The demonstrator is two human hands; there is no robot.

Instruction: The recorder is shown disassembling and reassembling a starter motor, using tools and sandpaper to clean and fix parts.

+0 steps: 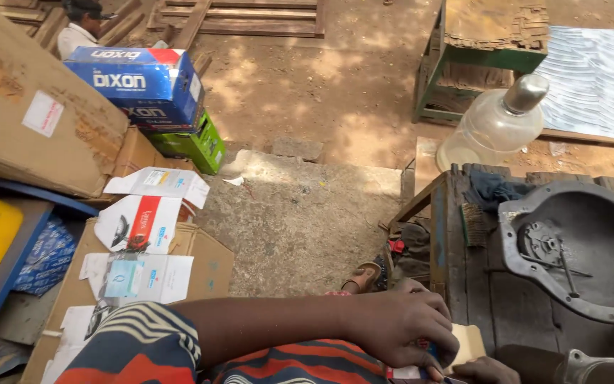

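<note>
at the bench edge, both hands [421, 341] pinch a small card [469, 344] between them.

My open-air repair workshop on bare dirt ground, worn wooden workbench [477, 284] at my 2 o'clock bearing a grey cast-metal housing [584, 249], stacked cardboard parts boxes [143, 235] at my 10 o'clock, timber frames [243, 18] at 12 o'clock.

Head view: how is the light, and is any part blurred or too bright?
Head view: hard sunlight on the dirt ground with dappled shadows; the corrugated sheet glares nearly white; the metal housing lies shaded; the left hand is sharp; straight edges bow slightly near the corners.
</note>
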